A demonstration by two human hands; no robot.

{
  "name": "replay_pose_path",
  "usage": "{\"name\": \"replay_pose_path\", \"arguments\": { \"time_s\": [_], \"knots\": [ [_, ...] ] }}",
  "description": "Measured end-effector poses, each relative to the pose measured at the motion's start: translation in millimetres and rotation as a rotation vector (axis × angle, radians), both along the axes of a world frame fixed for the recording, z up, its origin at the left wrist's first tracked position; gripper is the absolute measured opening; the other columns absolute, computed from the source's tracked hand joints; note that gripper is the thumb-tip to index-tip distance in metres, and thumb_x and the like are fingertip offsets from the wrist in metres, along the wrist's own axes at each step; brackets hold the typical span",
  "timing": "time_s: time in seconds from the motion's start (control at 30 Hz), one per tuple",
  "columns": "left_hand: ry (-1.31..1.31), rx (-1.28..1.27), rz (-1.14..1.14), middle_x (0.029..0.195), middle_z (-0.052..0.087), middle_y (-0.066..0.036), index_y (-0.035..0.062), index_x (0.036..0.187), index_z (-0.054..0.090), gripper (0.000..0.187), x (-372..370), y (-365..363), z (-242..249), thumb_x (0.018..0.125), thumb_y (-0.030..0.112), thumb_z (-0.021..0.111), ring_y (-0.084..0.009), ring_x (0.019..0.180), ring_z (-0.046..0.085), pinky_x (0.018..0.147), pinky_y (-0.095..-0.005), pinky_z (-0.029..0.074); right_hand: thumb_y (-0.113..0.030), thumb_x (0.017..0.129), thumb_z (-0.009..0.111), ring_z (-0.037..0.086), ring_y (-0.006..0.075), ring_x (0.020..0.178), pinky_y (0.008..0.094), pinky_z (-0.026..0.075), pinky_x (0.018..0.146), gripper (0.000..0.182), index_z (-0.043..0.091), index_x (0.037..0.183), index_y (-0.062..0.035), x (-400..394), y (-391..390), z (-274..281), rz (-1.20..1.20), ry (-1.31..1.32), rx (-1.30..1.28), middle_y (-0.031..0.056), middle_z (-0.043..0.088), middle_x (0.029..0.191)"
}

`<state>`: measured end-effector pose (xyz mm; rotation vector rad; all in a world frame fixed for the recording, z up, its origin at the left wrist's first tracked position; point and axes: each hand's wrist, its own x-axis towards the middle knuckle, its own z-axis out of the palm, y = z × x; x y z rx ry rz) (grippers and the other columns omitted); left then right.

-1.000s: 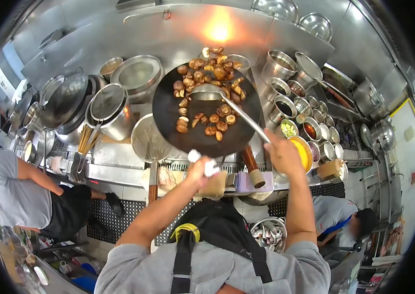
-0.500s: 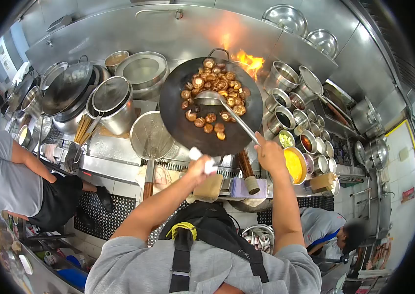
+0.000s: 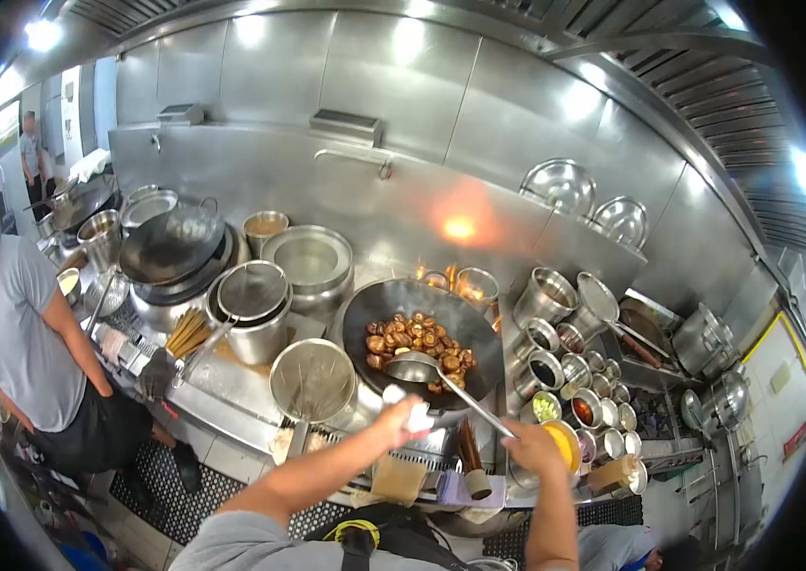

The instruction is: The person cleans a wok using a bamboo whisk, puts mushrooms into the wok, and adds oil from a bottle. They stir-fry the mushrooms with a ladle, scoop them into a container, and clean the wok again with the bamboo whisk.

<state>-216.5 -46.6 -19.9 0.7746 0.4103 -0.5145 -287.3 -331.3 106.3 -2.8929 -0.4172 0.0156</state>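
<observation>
A black wok (image 3: 479, 347) on the stove holds brown, glossy mushroom-like pieces (image 3: 403, 333). My right hand (image 3: 538, 447) is closed round the handle of a metal ladle (image 3: 414, 366), whose bowl rests among the pieces. At the wok's near edge my left hand (image 3: 401, 423) is closed on a white cloth (image 3: 419, 416). Small flames (image 3: 460, 281) show behind the wok. Left of it lies a round strainer (image 3: 313, 379). A wooden-handled brush (image 3: 471, 462) sits just in front of the wok, between my hands.
Metal pots and another wok (image 3: 172, 246) stand at the left. Many small containers of ingredients, with a bowl of yellow liquid (image 3: 563, 445), line the right. A person in grey (image 3: 18, 324) stands at the left; another is partly visible at the lower right.
The head view has tilted up, showing more wall and hood. The wok sits lower and flatter, its pieces gathered closer together. The flames behind it are smaller.
</observation>
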Motion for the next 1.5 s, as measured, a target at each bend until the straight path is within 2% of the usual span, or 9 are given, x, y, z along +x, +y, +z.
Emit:
{"name": "replay_pose_path", "arguments": {
  "time_s": [0.17,0.27,0.47,0.8,1.27,1.3,1.33,1.4,1.5],
  "knots": [
    [0.086,-0.073,0.001,0.098,0.063,-0.01,0.0108,0.106,0.057,0.021,-50,-6,-94,0.086,0.016,0.062,-0.0312,0.087,0.065,0.069,-0.0525,0.059,-0.027,0.088,0.064,0.063,0.0413,0.101,0.048,0.049,0.09,0.045,0.059,0.131,-0.0155,7,44,-12,-0.2,-0.031,-0.037,0.0215,0.067,0.11],
    [0.037,-0.03,0.033,0.095,0.064,-0.011,0.011,0.101,0.057,0.015,-65,4,-47,0.087,0.014,0.059,-0.0314,0.084,0.065,0.069,-0.0526,0.058,-0.026,0.087,0.062,0.065,0.0422,0.087,0.0522,0.052,0.079,0.046,0.058,0.132,-0.014,-19,24,-8,-0.023,-0.211,0.084,0.0212,0.068,0.092],
    [0.089,-0.01,0.003,0.1,0.064,-0.007,0.0143,0.1,0.06,0.014,-30,17,49,0.087,0.021,0.059,-0.0302,0.092,0.063,0.078,-0.0511,0.053,-0.031,0.089,0.065,0.065,0.0375,0.102,0.0426,0.051,0.09,0.045,0.062,0.129,-0.0121,-50,-8,57,0.018,0.153,0.134,0.0205,0.068,0.111],
    [0.067,-0.061,-0.021,0.093,0.062,-0.01,0.0119,0.106,0.056,0.023,-33,9,-87,0.087,0.021,0.062,-0.0321,0.082,0.065,0.066,-0.0532,0.058,-0.025,0.09,0.062,0.064,0.0407,0.1,0.0469,0.05,0.09,0.043,0.06,0.131,-0.0114,12,56,-15,-0.09,-0.045,0.094,0.0233,0.067,0.108],
    [0.086,-0.032,0.014,0.098,0.064,-0.006,0.0156,0.104,0.059,0.023,57,13,-18,0.085,0.027,0.065,-0.0276,0.093,0.062,0.077,-0.0475,0.054,-0.019,0.086,0.068,0.069,0.0399,0.082,0.0435,0.052,0.074,0.046,0.061,0.13,-0.0069,-45,39,-17,-0.201,-0.036,0.485,0.0267,0.068,0.093],
    [0.09,-0.069,0.01,0.099,0.064,-0.006,0.0155,0.105,0.059,0.024,57,12,-20,0.084,0.026,0.066,-0.0276,0.094,0.062,0.078,-0.0475,0.054,-0.015,0.086,0.069,0.056,0.0122,0.067,0.0287,0.048,0.067,0.047,0.059,0.13,-0.0021,-46,17,-34,-0.103,-0.129,0.436,0.0142,0.067,0.082],
    [0.103,-0.059,-0.047,0.101,0.064,-0.006,0.0156,0.107,0.059,0.024,74,8,-46,0.086,0.025,0.065,-0.027,0.095,0.062,0.08,-0.0476,0.054,-0.014,0.086,0.069,0.055,0.0116,0.067,0.0277,0.048,0.066,0.046,0.059,0.13,-0.0029,-61,22,5,-0.217,0.084,0.351,0.0138,0.067,0.084],
    [0.057,0.025,0.061,0.101,0.064,-0.01,0.0125,0.111,0.058,0.027,61,0,-47,0.09,0.029,0.06,-0.0298,0.091,0.063,0.072,-0.0475,0.055,-0.016,0.084,0.07,0.07,0.0339,0.087,0.0357,0.053,0.082,0.046,0.061,0.129,-0.0061,-62,19,20,-0.273,0.243,0.249,0.0226,0.07,0.095],
    [0.073,0.022,0.006,0.1,0.063,-0.008,0.0132,0.109,0.058,0.023,-3,15,22,0.089,0.023,0.06,-0.0285,0.09,0.064,0.073,-0.0481,0.055,-0.016,0.086,0.069,0.07,0.0327,0.084,0.037,0.052,0.081,0.045,0.061,0.129,-0.0054,-76,-13,39,0.093,-0.033,0.266,0.023,0.069,0.092]
  ]
}}
